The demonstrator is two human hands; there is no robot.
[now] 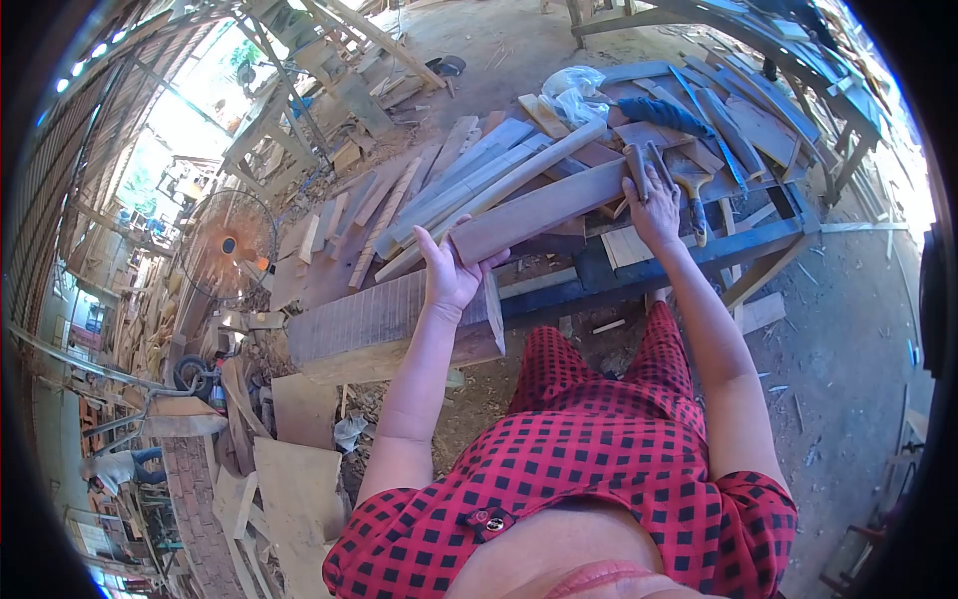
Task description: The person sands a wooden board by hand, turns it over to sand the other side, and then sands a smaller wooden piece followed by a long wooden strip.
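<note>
A long, flat wooden board slants across in front of me, above the bench. My left hand is under its near left end, palm up, with the thumb on one side and the fingers beneath. At the board's far right end, the fingers of my right hand curl over a small brown piece, which is pressed at the board; I cannot tell what it is. Close to my right hand lies a brush-like tool with a dark handle. Below my left forearm sits a thick, ridged wooden block.
Piled wood strips cover the bench, which has a dark blue frame. A clear plastic bag, a dark blue cloth-like bundle and a blue strip lie among them. A round fan stands left; another person is at far left.
</note>
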